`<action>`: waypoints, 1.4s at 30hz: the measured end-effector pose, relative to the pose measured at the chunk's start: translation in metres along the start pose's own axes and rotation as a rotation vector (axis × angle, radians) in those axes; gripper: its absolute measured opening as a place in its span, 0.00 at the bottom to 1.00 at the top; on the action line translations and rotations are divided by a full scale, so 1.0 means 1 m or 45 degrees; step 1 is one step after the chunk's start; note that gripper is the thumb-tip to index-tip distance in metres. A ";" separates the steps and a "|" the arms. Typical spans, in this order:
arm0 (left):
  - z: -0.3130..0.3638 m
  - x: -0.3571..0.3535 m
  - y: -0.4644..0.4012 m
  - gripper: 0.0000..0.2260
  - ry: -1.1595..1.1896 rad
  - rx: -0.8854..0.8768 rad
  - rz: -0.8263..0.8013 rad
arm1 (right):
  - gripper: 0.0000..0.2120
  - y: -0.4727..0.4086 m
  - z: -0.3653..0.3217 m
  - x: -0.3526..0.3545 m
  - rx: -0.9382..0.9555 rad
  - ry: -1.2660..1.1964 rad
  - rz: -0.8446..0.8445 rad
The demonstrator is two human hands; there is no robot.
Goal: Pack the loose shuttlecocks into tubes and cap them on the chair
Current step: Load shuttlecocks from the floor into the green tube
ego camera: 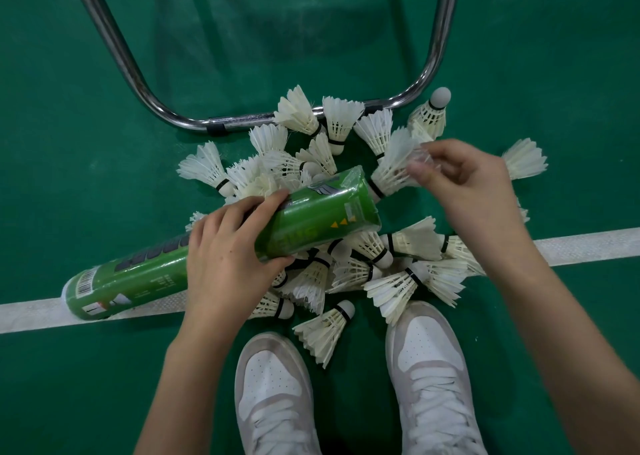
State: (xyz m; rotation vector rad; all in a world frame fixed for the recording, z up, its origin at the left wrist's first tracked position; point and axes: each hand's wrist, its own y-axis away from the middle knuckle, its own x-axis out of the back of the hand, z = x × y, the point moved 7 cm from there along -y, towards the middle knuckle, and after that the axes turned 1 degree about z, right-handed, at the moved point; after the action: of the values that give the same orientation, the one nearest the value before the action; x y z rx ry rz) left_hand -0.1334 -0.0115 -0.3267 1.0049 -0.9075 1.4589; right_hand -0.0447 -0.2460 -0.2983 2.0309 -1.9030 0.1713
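Observation:
My left hand (228, 247) grips a long green shuttlecock tube (318, 215) around its middle, the tube lying slantwise over the pile with its open end to the upper right. At that open end a white feather shuttlecock (391, 169) has its cork tip at the mouth. My right hand (464, 184) pinches the feather skirt of that shuttlecock. Several loose white shuttlecocks (398, 285) lie heaped on the green floor under and around the tube.
A chrome chair-leg frame (194, 122) curves across the floor behind the pile. A white court line (588, 243) runs left to right beneath the pile. My two white shoes (273, 392) stand at the bottom, touching the nearest shuttlecocks.

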 end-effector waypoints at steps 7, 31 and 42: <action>0.001 0.001 -0.001 0.39 0.005 -0.001 0.010 | 0.08 0.020 0.001 -0.034 -0.094 -0.239 -0.191; 0.004 0.001 0.004 0.39 -0.018 -0.045 -0.001 | 0.13 0.031 0.014 -0.053 -0.105 -0.245 -0.384; 0.003 0.002 0.004 0.38 0.001 -0.039 -0.011 | 0.14 0.032 0.014 -0.057 -0.119 -0.314 -0.538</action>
State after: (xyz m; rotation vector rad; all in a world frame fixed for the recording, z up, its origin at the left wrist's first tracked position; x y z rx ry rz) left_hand -0.1371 -0.0140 -0.3242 0.9845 -0.9214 1.4341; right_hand -0.0840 -0.1978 -0.3245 2.4192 -1.5234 -0.2804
